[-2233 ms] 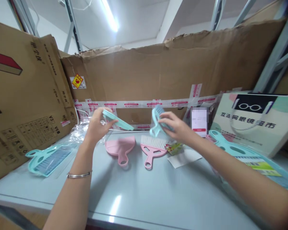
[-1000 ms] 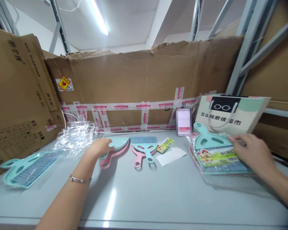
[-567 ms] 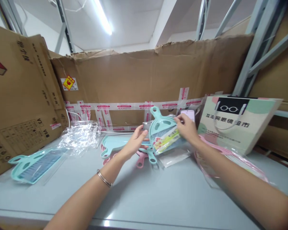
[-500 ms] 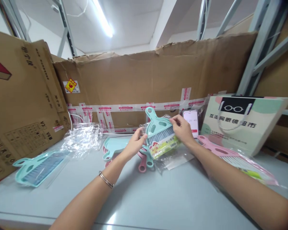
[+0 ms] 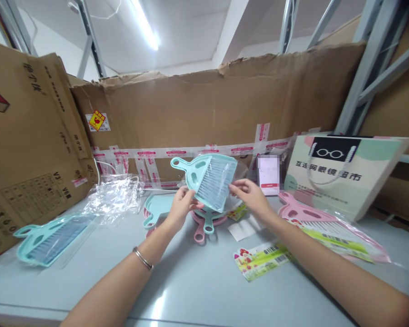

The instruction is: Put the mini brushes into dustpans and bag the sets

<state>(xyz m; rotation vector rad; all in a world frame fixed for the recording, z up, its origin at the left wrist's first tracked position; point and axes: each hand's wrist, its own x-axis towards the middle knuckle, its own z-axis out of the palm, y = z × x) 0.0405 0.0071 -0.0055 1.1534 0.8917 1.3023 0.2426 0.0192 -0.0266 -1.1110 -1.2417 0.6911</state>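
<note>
A mint-green dustpan with its brush (image 5: 207,179) is raised above the table, tilted, with its looped handle to the left and clear plastic around it. My left hand (image 5: 183,204) is closed on its lower left edge. At the right edge, my right hand (image 5: 250,195) pinches the clear bag. Below lie mint and pink dustpan pieces with looped handles (image 5: 204,227), partly covered by my left hand and the raised set. A printed card label (image 5: 261,260) with green and yellow artwork rests on the table near my right forearm.
A bagged mint dustpan set (image 5: 51,243) lies at left, near crumpled clear plastic bags (image 5: 114,197). At right are a pink dustpan set (image 5: 320,218), a phone (image 5: 268,175) and a paper bag (image 5: 341,177). Cardboard (image 5: 191,109) walls the back.
The mint set has turned so its handle points left, and its label no longer shows on its front. A card label now lies on the table, with others over the pink set.
</note>
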